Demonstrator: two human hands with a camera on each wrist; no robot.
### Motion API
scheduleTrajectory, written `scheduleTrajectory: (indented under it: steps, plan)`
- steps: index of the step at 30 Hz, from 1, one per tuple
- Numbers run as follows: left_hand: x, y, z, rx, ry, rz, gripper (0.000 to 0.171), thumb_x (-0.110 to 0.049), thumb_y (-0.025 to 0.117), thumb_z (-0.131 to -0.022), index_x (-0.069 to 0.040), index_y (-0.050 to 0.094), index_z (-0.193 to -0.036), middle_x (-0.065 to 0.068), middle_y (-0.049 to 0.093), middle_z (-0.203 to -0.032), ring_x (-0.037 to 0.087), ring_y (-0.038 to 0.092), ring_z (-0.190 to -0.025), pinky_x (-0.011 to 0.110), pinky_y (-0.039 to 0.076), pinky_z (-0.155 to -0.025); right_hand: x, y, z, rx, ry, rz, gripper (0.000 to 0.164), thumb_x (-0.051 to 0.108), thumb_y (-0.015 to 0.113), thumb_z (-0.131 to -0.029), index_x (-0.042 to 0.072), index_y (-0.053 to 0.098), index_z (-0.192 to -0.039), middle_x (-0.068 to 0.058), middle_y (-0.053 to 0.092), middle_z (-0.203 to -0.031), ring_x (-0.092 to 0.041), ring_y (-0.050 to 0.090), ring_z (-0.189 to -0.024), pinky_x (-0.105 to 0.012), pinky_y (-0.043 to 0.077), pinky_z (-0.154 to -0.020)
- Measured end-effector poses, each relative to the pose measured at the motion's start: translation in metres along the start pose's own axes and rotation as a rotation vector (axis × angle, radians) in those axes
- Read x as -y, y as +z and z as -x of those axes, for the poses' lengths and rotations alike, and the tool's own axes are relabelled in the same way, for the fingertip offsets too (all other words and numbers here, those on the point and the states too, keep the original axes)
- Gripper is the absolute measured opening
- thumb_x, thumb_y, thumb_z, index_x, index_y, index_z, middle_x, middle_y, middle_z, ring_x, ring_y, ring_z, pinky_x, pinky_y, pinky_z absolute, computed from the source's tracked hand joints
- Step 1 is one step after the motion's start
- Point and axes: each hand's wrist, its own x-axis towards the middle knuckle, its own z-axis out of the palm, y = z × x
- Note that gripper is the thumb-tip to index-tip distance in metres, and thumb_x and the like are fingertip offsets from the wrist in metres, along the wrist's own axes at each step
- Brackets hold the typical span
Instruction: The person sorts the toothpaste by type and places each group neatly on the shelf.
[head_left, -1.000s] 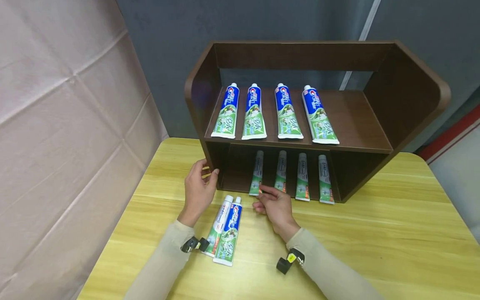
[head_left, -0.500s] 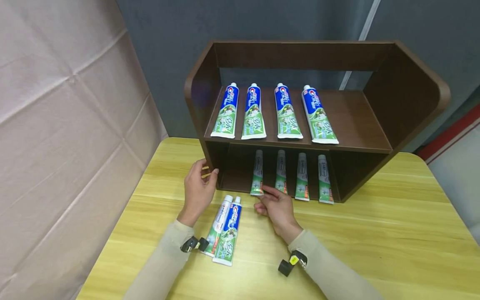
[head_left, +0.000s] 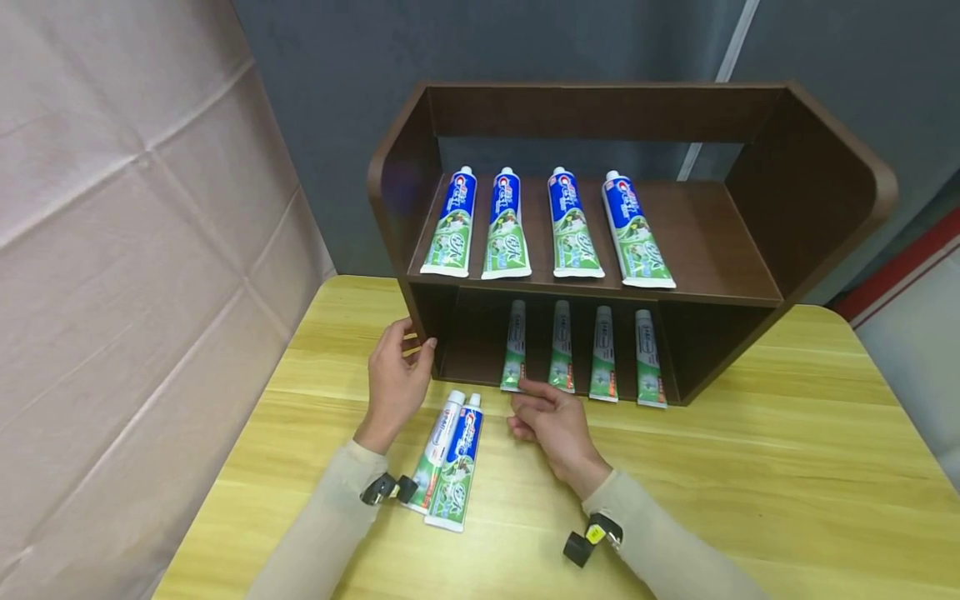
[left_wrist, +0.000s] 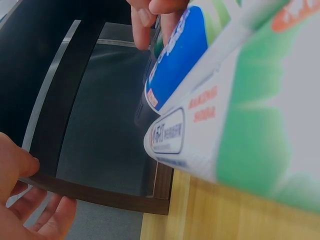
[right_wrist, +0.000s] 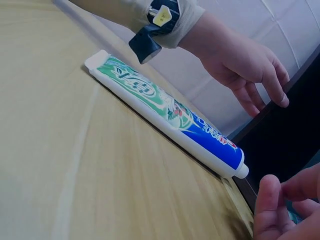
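Note:
My left hand (head_left: 397,375) holds the left side panel of the dark brown two-tier shelf (head_left: 731,229), thumb on one face and fingers on the other. At the lower tier's front edge, my right hand (head_left: 558,425) has its loosely bent fingers close by the crimped end of the leftmost grey-and-green toothpaste tube (head_left: 514,350); whether a fingertip touches it is unclear. Several such tubes lie there in a row, caps to the back. Between my arms, a blue-and-green toothpaste tube (head_left: 459,467) lies against a white-and-green toothpaste tube (head_left: 433,462) on the table.
Several blue-and-green toothpaste tubes (head_left: 507,225) line the upper tier, caps to the back. The shelf stands on a yellow wooden table (head_left: 795,467). A pale cloth wall (head_left: 150,250) rises on the left, a dark grey panel (head_left: 337,125) behind.
My right hand shifts slightly right and draws back a little from the leftmost lower tube. That tube moved slightly right at first, then stayed. The left hand stays on the shelf's side.

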Motion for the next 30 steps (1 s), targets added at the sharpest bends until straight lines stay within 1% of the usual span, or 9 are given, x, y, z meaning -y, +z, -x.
scheduleTrajectory:
  steps: [5,10,15,18,23,27,30]
  plan:
    - [-0.001,-0.001,0.001,-0.002,-0.001,0.008,0.035,-0.015,0.072,-0.102,-0.005,0.062,-0.134,0.014,0.068,-0.124,0.033,0.075,-0.105,0.048,0.067,-0.088,-0.003,0.002,0.004,0.029,-0.038,0.05,0.042,-0.007,0.071,-0.094,-0.002,0.066,-0.135,-0.027,0.073,-0.119,-0.023,0.076,-0.083,-0.031,0.068,-0.072]
    - [-0.002,-0.001,0.001,0.001,0.002,0.013,0.034,-0.015,0.071,-0.102,-0.006,0.062,-0.134,0.014,0.068,-0.124,0.033,0.075,-0.105,0.049,0.067,-0.088,-0.006,0.006,0.008,0.048,-0.098,0.135,0.041,-0.005,0.075,-0.09,-0.003,0.069,-0.131,-0.026,0.074,-0.119,-0.024,0.076,-0.091,-0.032,0.068,-0.074]
    - [-0.002,-0.001,0.0,0.006,0.001,0.007,0.034,-0.015,0.071,-0.102,-0.005,0.062,-0.133,0.014,0.068,-0.123,0.032,0.075,-0.105,0.045,0.068,-0.087,-0.007,0.01,0.009,0.086,-0.131,0.221,0.045,-0.004,0.079,-0.087,-0.001,0.069,-0.131,-0.023,0.073,-0.121,-0.027,0.076,-0.099,-0.028,0.067,-0.079]
    - [-0.002,-0.001,0.0,0.009,-0.004,0.006,0.034,-0.015,0.071,-0.102,-0.005,0.062,-0.133,0.014,0.068,-0.123,0.032,0.075,-0.105,0.044,0.068,-0.087,-0.006,0.014,0.01,0.115,-0.147,0.285,0.05,-0.004,0.082,-0.085,-0.001,0.068,-0.133,-0.022,0.072,-0.122,-0.026,0.075,-0.098,-0.025,0.065,-0.08]
    - [-0.002,-0.001,0.0,0.008,0.0,0.005,0.035,-0.015,0.072,-0.102,-0.006,0.062,-0.134,0.013,0.068,-0.124,0.032,0.075,-0.106,0.045,0.067,-0.088,-0.009,0.019,0.009,0.154,-0.188,0.372,0.055,-0.001,0.087,-0.081,0.0,0.068,-0.133,-0.019,0.071,-0.122,-0.022,0.072,-0.097,-0.024,0.064,-0.083]
    - [-0.002,-0.001,0.0,0.01,0.008,0.003,0.035,-0.015,0.071,-0.102,-0.005,0.061,-0.134,0.014,0.068,-0.125,0.032,0.075,-0.106,0.046,0.067,-0.088,-0.009,0.023,0.008,0.171,-0.219,0.443,0.059,0.004,0.09,-0.08,0.002,0.067,-0.134,-0.016,0.071,-0.123,-0.024,0.071,-0.1,-0.029,0.063,-0.087]
    - [-0.002,-0.002,0.0,0.012,0.008,-0.002,0.035,-0.015,0.071,-0.102,-0.005,0.061,-0.134,0.014,0.068,-0.125,0.033,0.075,-0.106,0.045,0.067,-0.088,-0.008,0.026,0.008,0.184,-0.223,0.493,0.062,0.008,0.091,-0.08,0.005,0.066,-0.137,-0.013,0.071,-0.125,-0.025,0.069,-0.103,-0.034,0.062,-0.091]
